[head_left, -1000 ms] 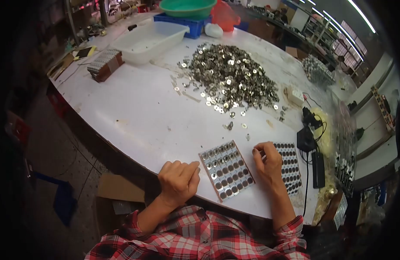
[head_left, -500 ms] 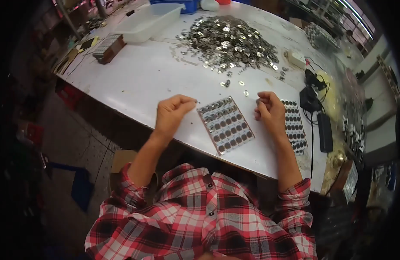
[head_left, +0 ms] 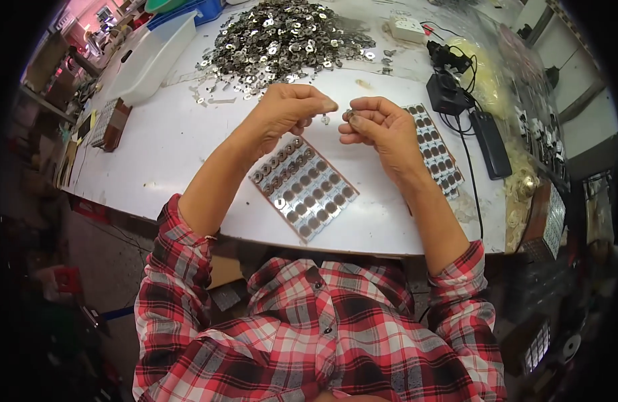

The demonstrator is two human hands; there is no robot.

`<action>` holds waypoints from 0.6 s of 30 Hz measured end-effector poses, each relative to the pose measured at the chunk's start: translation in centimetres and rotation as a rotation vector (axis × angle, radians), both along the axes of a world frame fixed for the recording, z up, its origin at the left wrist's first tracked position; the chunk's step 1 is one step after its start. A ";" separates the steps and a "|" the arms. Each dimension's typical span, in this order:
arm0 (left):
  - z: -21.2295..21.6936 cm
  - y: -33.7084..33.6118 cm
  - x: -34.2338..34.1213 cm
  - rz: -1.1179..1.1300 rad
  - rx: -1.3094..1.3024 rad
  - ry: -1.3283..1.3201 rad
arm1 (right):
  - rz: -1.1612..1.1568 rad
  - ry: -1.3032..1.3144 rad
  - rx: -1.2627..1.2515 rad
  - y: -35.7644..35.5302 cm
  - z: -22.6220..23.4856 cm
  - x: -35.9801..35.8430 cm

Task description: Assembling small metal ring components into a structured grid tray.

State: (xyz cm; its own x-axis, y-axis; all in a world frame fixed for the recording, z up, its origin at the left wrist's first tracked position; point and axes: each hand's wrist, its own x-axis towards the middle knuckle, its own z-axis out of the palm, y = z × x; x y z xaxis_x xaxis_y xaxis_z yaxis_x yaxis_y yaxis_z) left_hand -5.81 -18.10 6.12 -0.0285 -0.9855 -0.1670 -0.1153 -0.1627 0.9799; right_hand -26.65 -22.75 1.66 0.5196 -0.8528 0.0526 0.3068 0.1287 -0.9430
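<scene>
The left hand [head_left: 289,112] has come up and over past the far edge of the board [head_left: 305,191], where half a second ago it was just beside the board's left edge. Its thumb and forefinger are together; I cannot tell whether anything is between them. The right hand [head_left: 386,130] has also moved left, away from the second board [head_left: 438,151], and its thumb and finger are clamped on a small metal piece [head_left: 349,115]. The two sets of fingertips, well apart earlier, are now near each other, not touching. A loose disc [head_left: 325,120] shows just below the left fingertips; whether it lies on the table [head_left: 178,157] or hangs from them is unclear.

The board lies flat on the table, near and to the left of the right hand. Metal pieces cover its two rows on the far left side, with one more in the next row, and dark round spots show on the rest, as before. The second board lies to the right, partly behind the right wrist.

The view has shifted, so the pile of metal pieces [head_left: 282,43] now appears farther left, beyond the left hand. The white tray [head_left: 155,63] is at far left, and a black adapter [head_left: 490,144] lies right of the second board.
</scene>
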 end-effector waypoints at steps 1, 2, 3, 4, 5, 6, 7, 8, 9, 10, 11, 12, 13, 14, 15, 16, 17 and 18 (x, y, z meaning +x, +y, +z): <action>-0.1 -0.6 -0.2 -0.043 -0.041 0.010 | -0.019 0.002 0.011 0.1 0.3 -0.1; 0.0 -1.0 -0.1 -0.046 -0.033 0.012 | -0.036 0.005 0.022 0.1 0.6 -0.1; 0.1 -1.4 -0.2 -0.076 -0.053 0.019 | -0.046 0.015 0.034 0.0 0.7 -0.1; -0.1 -1.9 -0.2 -0.102 -0.075 0.028 | -0.051 0.020 0.045 -0.3 0.6 0.0; -0.6 -2.4 -0.1 -0.106 -0.104 0.033 | -0.056 0.052 0.055 -0.6 0.6 0.1; -0.9 -2.6 -0.1 -0.104 -0.095 0.041 | -0.058 0.085 0.064 -0.8 0.7 0.2; -1.0 -2.5 -0.1 -0.092 -0.111 0.007 | -0.058 0.102 0.064 -0.8 0.9 0.5; -1.1 -2.3 -0.1 -0.076 -0.130 -0.028 | -0.049 0.109 0.066 -0.5 0.6 0.6; -2.1 -1.8 0.0 -0.045 -0.262 -0.032 | -0.058 0.141 0.088 0.0 1.0 0.7; -2.0 -1.2 -0.4 0.007 -0.206 -0.078 | -0.060 0.167 0.103 -0.2 1.0 1.0; -2.1 -0.4 -0.4 0.047 -0.226 -0.167 | -0.062 0.187 0.091 -0.2 1.1 1.4; -2.6 0.5 0.0 0.046 -0.302 -0.192 | -0.047 0.194 0.067 0.5 1.4 1.6; -2.8 1.0 0.0 0.022 -0.332 -0.154 | -0.073 0.239 -0.047 0.7 0.6 1.5; -4.3 0.8 -0.1 -0.052 -0.388 0.029 | -0.106 0.275 -0.030 1.3 0.8 1.4; -4.3 0.5 -0.4 -0.058 -0.417 -0.047 | -0.124 0.268 -0.013 1.7 1.0 1.1; -3.8 0.0 -1.0 0.016 -0.463 -0.154 | -0.122 0.263 0.001 1.6 0.8 0.8; -4.0 0.5 -1.4 0.049 -0.397 -0.139 | -0.120 0.267 0.035 2.0 0.5 0.6; -3.2 0.9 -1.4 0.023 -0.363 -0.178 | -0.101 0.189 0.007 2.2 0.4 0.8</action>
